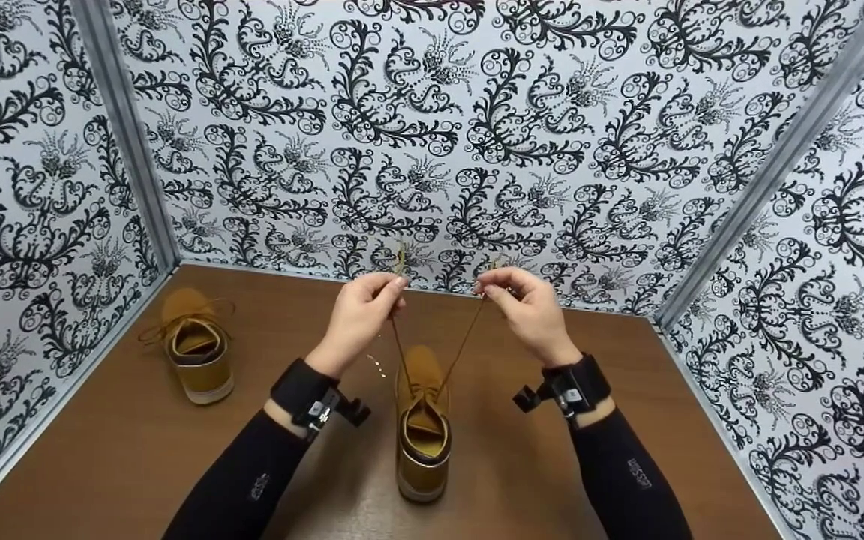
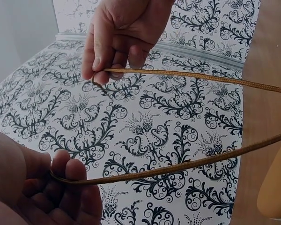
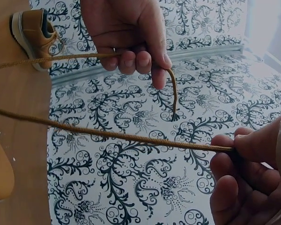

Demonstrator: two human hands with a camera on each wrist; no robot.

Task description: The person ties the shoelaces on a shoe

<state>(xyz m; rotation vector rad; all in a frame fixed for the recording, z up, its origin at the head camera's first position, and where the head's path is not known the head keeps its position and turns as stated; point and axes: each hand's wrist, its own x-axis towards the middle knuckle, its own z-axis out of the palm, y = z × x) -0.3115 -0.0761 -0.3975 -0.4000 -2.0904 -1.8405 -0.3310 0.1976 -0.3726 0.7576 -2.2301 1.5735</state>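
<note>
A tan shoe (image 1: 423, 480) stands upright on the table, heel toward me, between my forearms. From its eyelets two brown shoelace ends rise apart in a V. My left hand (image 1: 361, 315) pinches the left shoelace (image 1: 402, 356) between thumb and fingers, above and left of the toe. Up to the right, my right hand (image 1: 533, 311) pinches the right shoelace (image 1: 464, 341). Both laces look taut in the left wrist view, where the near lace (image 2: 178, 166) runs from my left fingers. A loose tip hangs past the left fingers in the right wrist view.
A second tan shoe (image 1: 207, 375) with a tied lace stands at the table's left side. The brown table (image 1: 552, 450) is bounded by patterned walls (image 1: 432, 150) at the back and both sides, with grey metal corner strips. Small pale bits (image 1: 378, 366) lie left of the near shoe.
</note>
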